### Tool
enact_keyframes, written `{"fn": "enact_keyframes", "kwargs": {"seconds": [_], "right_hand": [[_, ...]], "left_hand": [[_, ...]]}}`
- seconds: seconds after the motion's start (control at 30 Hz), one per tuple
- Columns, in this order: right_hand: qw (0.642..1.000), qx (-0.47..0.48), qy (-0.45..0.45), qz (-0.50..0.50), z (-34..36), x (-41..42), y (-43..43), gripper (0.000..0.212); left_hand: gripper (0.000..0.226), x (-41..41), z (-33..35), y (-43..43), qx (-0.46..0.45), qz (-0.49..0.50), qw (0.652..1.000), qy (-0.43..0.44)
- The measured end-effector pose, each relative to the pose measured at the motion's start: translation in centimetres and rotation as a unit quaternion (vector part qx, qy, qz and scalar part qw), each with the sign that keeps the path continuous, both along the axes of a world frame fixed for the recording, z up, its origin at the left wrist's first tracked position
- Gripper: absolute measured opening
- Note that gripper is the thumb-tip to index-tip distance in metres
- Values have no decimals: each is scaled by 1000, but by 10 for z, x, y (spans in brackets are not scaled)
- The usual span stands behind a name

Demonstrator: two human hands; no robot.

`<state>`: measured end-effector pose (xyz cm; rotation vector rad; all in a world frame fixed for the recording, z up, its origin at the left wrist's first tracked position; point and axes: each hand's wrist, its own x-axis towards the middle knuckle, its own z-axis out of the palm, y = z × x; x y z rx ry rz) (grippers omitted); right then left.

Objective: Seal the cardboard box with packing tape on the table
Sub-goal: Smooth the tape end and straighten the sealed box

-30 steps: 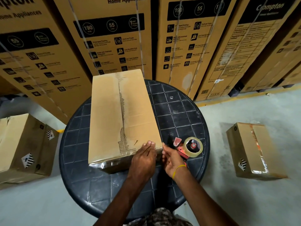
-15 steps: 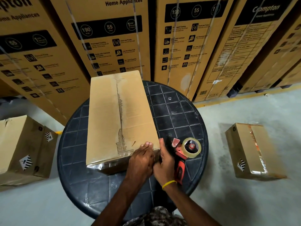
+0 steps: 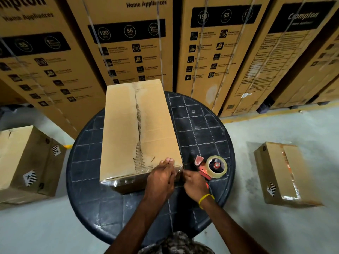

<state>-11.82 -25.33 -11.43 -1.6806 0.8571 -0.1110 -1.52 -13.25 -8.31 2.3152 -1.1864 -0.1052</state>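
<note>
Cardboard box (image 3: 128,129): laid lengthwise on the round dark counter (image 3: 201,129), left of its middle; the centre seam on top is seen bare and ragged, while clear tape is seen along the near edge.
Left hand (image 3: 161,178): laid on the box's near right corner, fingers (image 3: 167,161) held straight and pressed together on the top.
Right hand (image 3: 194,184): fingers curled round the red handle of the tape dispenser (image 3: 203,167), just beside that corner.
Tape roll (image 3: 217,166): carried on the dispenser, over the counter.
Floor: a smaller box (image 3: 22,162) is seen left, another (image 3: 286,173) right.
Behind: tall printed cartons (image 3: 128,43) are stood.
</note>
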Motion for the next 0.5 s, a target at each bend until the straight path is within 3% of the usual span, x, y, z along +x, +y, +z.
{"fn": "enact_keyframes", "kwargs": {"seconds": [0.13, 0.27, 0.5], "right_hand": [[986, 14, -47, -159, 23, -6, -20, 44], [986, 52, -26, -157, 52, -2, -18, 18], [989, 63, 61, -122, 63, 18, -11, 35]], "left_hand": [[49, -4, 1, -2, -5, 22, 1000, 11], [49, -4, 0, -1, -5, 20, 999, 31], [48, -4, 4, -3, -5, 18, 999, 46]]}}
